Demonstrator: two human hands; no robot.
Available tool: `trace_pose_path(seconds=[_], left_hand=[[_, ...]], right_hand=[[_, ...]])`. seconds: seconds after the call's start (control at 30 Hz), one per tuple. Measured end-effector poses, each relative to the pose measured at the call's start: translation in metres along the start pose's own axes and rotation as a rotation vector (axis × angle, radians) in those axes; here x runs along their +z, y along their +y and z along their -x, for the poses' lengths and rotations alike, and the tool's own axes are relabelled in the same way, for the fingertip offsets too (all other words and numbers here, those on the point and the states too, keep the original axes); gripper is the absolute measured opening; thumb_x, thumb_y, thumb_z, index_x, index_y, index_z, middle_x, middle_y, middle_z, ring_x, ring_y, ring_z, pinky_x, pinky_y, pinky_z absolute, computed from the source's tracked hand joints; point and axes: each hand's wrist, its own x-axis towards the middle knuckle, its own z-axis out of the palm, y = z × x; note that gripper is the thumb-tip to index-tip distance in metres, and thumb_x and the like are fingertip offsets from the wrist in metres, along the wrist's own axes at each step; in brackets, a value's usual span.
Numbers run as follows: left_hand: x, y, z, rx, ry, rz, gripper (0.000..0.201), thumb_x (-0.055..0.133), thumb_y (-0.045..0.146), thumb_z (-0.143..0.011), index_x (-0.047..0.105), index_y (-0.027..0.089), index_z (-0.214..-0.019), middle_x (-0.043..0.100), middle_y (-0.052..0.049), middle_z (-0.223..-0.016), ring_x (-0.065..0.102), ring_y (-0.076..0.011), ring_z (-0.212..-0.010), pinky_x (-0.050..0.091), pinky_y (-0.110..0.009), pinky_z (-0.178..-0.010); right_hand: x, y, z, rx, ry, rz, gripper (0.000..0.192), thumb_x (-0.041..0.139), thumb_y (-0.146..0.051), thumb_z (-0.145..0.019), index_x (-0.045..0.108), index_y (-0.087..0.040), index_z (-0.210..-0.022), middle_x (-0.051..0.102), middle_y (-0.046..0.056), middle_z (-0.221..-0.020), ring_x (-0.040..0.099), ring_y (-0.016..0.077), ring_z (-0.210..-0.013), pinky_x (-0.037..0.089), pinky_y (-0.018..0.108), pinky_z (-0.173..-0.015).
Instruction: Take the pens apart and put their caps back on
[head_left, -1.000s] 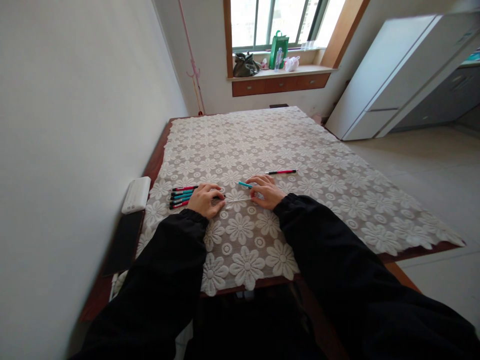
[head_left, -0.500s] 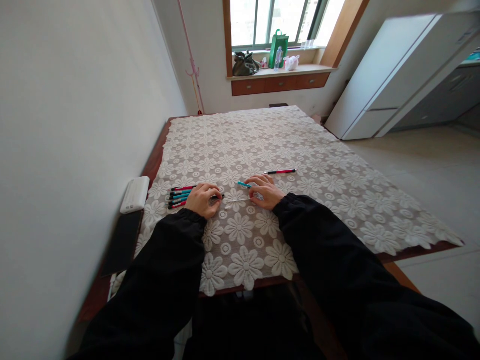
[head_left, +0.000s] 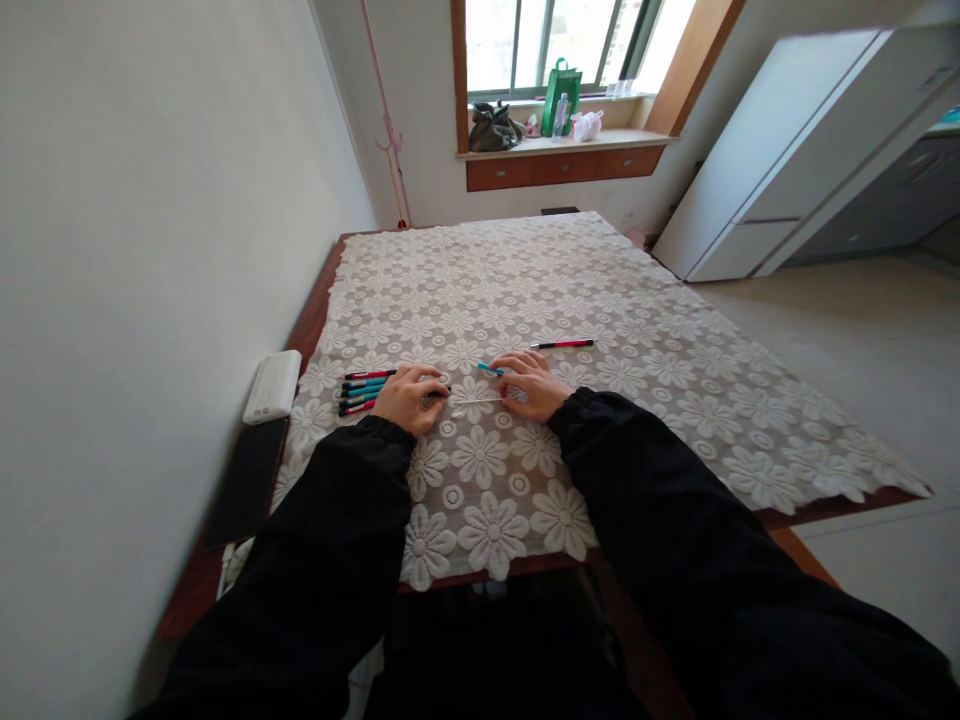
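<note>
My left hand (head_left: 410, 398) is closed, thumb and fingers pinched round a dark, slim pen part whose tip peeks out at the fingertips. Beneath and left of it lie several red and teal pens (head_left: 361, 385) with black ends, side by side, partly covered by the hand. A thin white stick like a pen refill (head_left: 476, 401) spans the gap between both hands. My right hand (head_left: 531, 386) pinches its right end between thumb and finger. A teal pen barrel (head_left: 489, 368) sticks out at the right fingers; its other end is hidden. Beyond that hand lies a red-and-black pen (head_left: 564, 344).
A lace flower tablecloth (head_left: 480, 455) covers the wooden table. At its left edge, by the wall, are a white box-shaped device (head_left: 271, 387) and a dark flat panel (head_left: 247, 485). A windowsill holding bags and a bottle (head_left: 559, 116) stands behind; a white fridge (head_left: 780, 150) is at right.
Both hands keep nearly the same pose and place. The view has shifted very slightly; the pens on the table have not moved.
</note>
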Motion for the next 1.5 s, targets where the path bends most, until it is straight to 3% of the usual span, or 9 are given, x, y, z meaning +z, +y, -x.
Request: trace_pose_path(seconds=[0.4,0.8,1.0,1.23,1.5], left_hand=[[0.0000,0.0007,-0.0011,-0.044,0.033,-0.005,0.014,0.068,0.023,-0.082,0.078,0.025,-0.092,0.073,-0.004,-0.114,0.063,-0.0263,-0.111,0.051,-0.044,-0.104],[-0.0014,0.0026,-0.0007,-0.104,0.044,-0.069,0.017,0.071,0.032,-0.083,0.076,0.024,-0.096,0.073,-0.005,-0.114,0.062,-0.0281,-0.113,0.050,-0.044,-0.103],[-0.0024,0.0048,-0.0015,-0.077,0.047,-0.048,0.011,0.068,0.026,-0.084,0.075,0.024,-0.091,0.072,-0.005,-0.116,0.061,-0.0261,-0.114,0.049,-0.042,-0.104],[0.0011,0.0033,-0.0012,-0.094,-0.001,-0.070,0.015,0.068,0.032,-0.085,0.078,0.025,-0.093,0.071,-0.005,-0.118,0.060,-0.0277,-0.117,0.048,-0.044,-0.107],[0.0029,0.0021,-0.0009,-0.110,0.029,-0.069,0.012,0.069,0.032,-0.084,0.079,0.027,-0.089,0.073,-0.004,-0.117,0.061,-0.0290,-0.116,0.049,-0.048,-0.105]], right_hand=[[0.0000,0.0002,0.0002,-0.005,0.006,-0.006,0.005,0.066,-0.024,-0.082,0.067,-0.024,-0.086,0.060,0.007,-0.139,0.044,0.0327,-0.136,0.019,0.059,-0.116],[-0.0008,-0.0009,0.0000,0.001,0.004,-0.009,0.005,0.065,-0.024,-0.081,0.066,-0.024,-0.085,0.060,0.007,-0.140,0.043,0.0322,-0.137,0.021,0.059,-0.115],[0.0000,-0.0010,-0.0004,0.007,0.006,-0.014,0.005,0.065,-0.024,-0.080,0.065,-0.023,-0.085,0.059,0.008,-0.141,0.044,0.0327,-0.137,0.021,0.059,-0.115],[-0.0004,-0.0013,-0.0004,0.020,-0.004,-0.014,0.006,0.065,-0.024,-0.080,0.066,-0.023,-0.085,0.058,0.007,-0.142,0.042,0.0324,-0.139,0.020,0.058,-0.116],[-0.0004,-0.0007,-0.0003,0.009,0.001,-0.022,0.005,0.065,-0.023,-0.082,0.068,-0.024,-0.086,0.058,0.006,-0.143,0.042,0.0322,-0.139,0.021,0.059,-0.116]])
